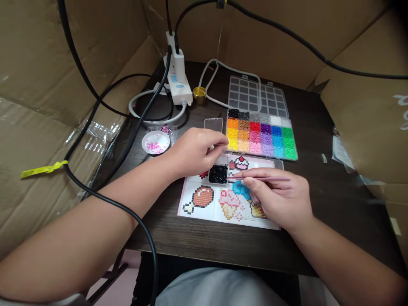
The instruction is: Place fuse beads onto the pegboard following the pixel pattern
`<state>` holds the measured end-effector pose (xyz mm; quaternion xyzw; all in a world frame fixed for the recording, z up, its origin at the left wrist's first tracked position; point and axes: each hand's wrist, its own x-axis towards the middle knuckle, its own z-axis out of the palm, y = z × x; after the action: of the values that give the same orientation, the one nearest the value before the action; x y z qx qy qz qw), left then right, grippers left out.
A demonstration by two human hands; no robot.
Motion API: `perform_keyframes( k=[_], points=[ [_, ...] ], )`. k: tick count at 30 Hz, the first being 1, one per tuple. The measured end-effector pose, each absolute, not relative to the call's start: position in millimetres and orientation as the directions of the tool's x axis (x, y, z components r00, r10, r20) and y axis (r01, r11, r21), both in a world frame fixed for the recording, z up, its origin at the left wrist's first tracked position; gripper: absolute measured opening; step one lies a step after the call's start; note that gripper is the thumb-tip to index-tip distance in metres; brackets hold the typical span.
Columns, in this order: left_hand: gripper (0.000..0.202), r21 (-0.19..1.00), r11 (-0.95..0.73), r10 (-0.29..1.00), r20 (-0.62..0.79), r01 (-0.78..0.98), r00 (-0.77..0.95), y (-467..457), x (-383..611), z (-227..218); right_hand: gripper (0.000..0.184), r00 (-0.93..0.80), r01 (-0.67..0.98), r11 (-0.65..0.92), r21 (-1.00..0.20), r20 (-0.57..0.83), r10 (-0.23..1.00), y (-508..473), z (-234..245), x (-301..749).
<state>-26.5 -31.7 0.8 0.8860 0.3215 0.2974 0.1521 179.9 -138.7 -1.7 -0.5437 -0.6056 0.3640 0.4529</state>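
My left hand (pixel 202 148) is closed, finger and thumb pinching what looks like the raised clear lid (pixel 227 157) of a small box. Black beads (pixel 218 174) fill that box, which stands on a pattern sheet (pixel 207 216). From the right, my right hand (pixel 280 195) grips pink tweezers (pixel 270 178), their tips at the box's right side. Partly beneath this hand lie a translucent blue piece (pixel 241 189) and a clear pegboard over the printed patterns. An ice cream pattern (pixel 230 205) and a drumstick pattern (pixel 202 197) show nearer the front edge.
A sectioned bead case (pixel 261 134) with many colours lies behind, its clear lid (pixel 258 95) folded back. At left stand a white dish (pixel 155 142) of pink beads and a power strip (pixel 179 85). Black cables (pixel 127 204) cross over my left forearm. Cardboard walls surround the table.
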Motion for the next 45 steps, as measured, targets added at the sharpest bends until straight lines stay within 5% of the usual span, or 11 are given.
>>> perform_keyframes(
  k=[45],
  points=[
    [0.018, 0.446, -0.755, 0.652, 0.435, 0.481, 0.621, -32.5, -26.4, 1.1, 0.012, -0.028, 0.351, 0.112, -0.93, 0.109, 0.994, -135.1, -3.6, 179.3]
  ],
)
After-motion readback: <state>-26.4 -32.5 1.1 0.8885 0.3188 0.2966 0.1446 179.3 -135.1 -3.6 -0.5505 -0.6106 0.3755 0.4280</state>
